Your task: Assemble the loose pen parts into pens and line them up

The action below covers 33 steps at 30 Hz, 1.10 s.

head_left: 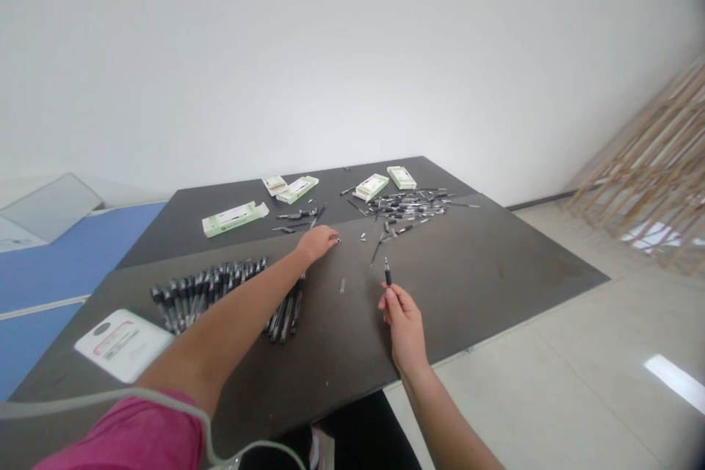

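Observation:
My right hand (405, 323) grips a pen (388, 276) upright between thumb and fingers, its black grip and pale metallic tip pointing up. Over the middle of the dark table, the fingertips of my left hand (318, 241) are pinched on a small pen part (338, 240), too small to make out exactly. Between the hands lies a clear plastic piece (342, 286). Tiny pale pieces (363, 237) rest a little beyond. Under and beside my left forearm is a row of pens (203, 290), partly hidden by the arm.
A pile of loose pen parts (413, 204) spreads at the back right, with a smaller group (300, 216) left of it. Several green-and-white boxes (234, 219) lie toward the back. A white card-like object (122, 344) sits front left. A white cable (165, 402) crosses my left arm.

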Each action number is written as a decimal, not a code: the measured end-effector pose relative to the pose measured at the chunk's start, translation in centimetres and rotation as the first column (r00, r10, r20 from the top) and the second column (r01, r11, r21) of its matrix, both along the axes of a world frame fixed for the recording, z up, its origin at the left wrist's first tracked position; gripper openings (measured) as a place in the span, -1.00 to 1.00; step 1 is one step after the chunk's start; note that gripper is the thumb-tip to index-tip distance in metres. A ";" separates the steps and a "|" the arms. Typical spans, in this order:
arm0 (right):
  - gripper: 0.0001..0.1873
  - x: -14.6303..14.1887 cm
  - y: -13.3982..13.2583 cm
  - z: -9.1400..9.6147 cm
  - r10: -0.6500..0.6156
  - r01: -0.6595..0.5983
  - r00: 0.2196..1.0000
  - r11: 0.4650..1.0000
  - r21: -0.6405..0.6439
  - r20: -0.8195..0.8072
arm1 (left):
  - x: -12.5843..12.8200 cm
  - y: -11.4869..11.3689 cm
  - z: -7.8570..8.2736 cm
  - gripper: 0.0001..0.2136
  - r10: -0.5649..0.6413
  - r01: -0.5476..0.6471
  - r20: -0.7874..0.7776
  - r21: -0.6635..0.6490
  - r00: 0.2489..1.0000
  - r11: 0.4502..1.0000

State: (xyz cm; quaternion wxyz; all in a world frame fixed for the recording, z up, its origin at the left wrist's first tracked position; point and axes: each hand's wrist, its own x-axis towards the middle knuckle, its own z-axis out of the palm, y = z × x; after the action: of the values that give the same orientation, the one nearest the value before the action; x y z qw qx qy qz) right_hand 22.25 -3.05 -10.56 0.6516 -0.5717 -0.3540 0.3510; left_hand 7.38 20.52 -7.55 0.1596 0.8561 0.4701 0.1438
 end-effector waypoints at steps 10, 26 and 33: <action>-0.64 0.4 -0.4 0.7 0.055 -0.052 0.996 0.998 -0.039 0.071 | -0.6 -2.3 3.0 -0.84 0.032 -0.030 0.090 -0.030 0.995 0.999; -0.75 -1.2 -4.0 3.6 0.211 -0.321 0.751 0.945 0.067 0.625 | -4.9 -19.6 7.1 -0.76 0.343 0.077 0.595 -0.567 0.727 0.820; -0.69 -1.3 -4.6 4.5 0.147 -0.292 0.628 0.955 0.056 0.764 | -5.0 -20.2 8.6 -0.77 0.204 0.098 0.486 -0.526 0.850 0.845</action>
State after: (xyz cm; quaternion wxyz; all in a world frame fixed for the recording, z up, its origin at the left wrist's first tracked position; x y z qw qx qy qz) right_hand 20.94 -7.69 -6.09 0.4458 -0.5582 -0.6881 0.1273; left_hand 2.33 0.30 1.00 0.5080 0.6915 0.4540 0.2402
